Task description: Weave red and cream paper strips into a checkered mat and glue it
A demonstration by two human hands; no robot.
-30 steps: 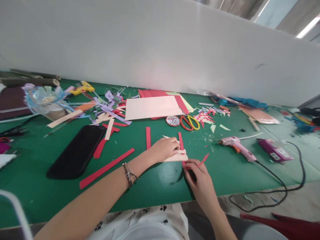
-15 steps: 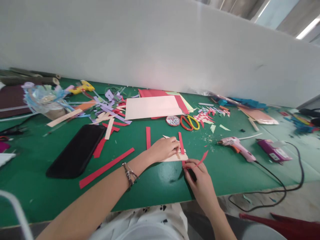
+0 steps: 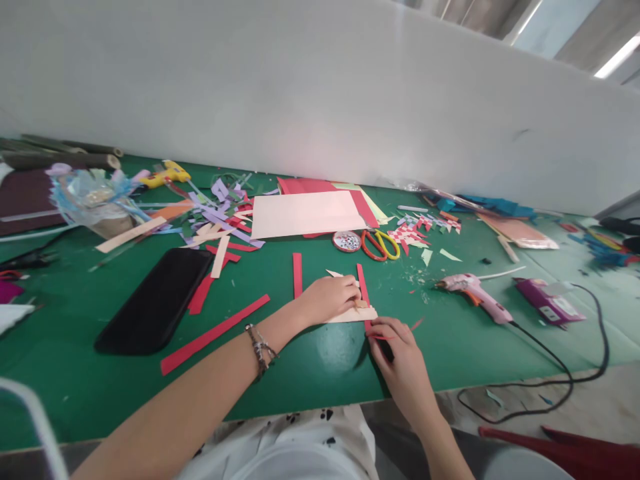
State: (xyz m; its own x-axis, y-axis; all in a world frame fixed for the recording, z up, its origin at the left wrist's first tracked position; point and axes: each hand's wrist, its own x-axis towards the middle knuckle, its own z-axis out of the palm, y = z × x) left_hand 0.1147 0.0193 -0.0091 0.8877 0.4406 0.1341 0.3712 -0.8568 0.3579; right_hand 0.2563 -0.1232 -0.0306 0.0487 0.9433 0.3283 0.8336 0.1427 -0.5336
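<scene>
My left hand (image 3: 331, 298) is closed, its curled fingertips on small cream paper strips (image 3: 347, 316) lying flat on the green table. A pointed pale end sticks out beyond its knuckles. An upright red paper strip (image 3: 363, 283) runs beside those fingertips and passes the cream strips' right end. My right hand (image 3: 397, 343) is closed at the lower end of this red strip, thumb and fingers together. A thin red piece, blurred, shows between and beyond its fingers. Another red strip (image 3: 297, 273) lies behind my left wrist.
A black phone-like slab (image 3: 153, 303) and a long red strip (image 3: 215, 335) lie left. Behind are cream sheets (image 3: 305, 213), scissors (image 3: 385, 245) and a round dish of small beads (image 3: 347, 241). A pink glue gun (image 3: 475, 297) and a purple corded box (image 3: 547, 300) sit right.
The thin red piece at my right hand has swung lower and is blurred. The cream strips and left fingertips have shifted slightly at the upright red strip. Both arms stay nearly in place.
</scene>
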